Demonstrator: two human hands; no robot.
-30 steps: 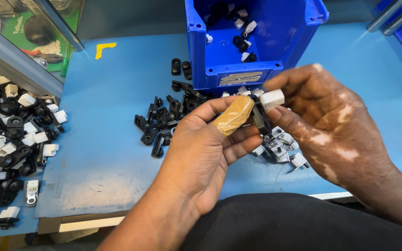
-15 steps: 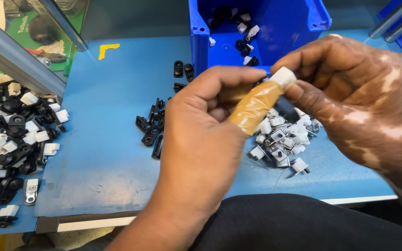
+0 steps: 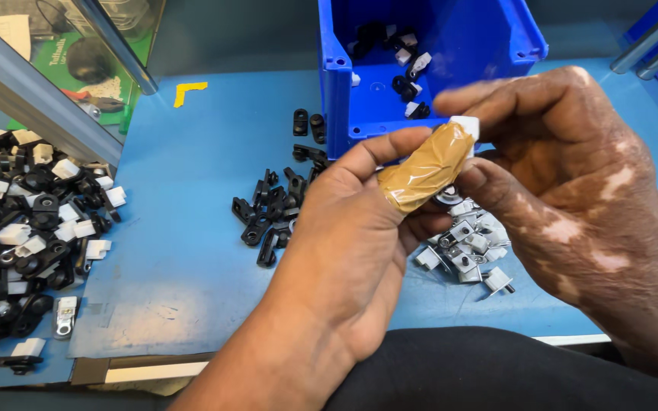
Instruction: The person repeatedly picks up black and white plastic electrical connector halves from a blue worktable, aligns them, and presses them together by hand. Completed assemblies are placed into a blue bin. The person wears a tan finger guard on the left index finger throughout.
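My left hand (image 3: 352, 236) and my right hand (image 3: 565, 183) meet above the blue table, close in front of a blue bin (image 3: 496, 53). Brown tape wraps my left thumb (image 3: 424, 167). Together the fingertips pinch a small part with a white plastic piece (image 3: 466, 126) at its top; a black portion shows just below, mostly hidden by my fingers. Under my hands lies a heap of small grey metal clips (image 3: 466, 247). A loose pile of black plastic clips (image 3: 268, 213) lies just left of my left hand.
A large heap of assembled black-and-white parts (image 3: 24, 236) covers the table's left side. The blue bin holds a few black-and-white parts (image 3: 405, 65). A grey metal rail (image 3: 32, 99) slants across the upper left. A yellow corner mark (image 3: 189, 91) sits on the table.
Both hands have risen and shifted toward the bin with the part. My right fingers have closed in over the white piece, covering more of the black part.
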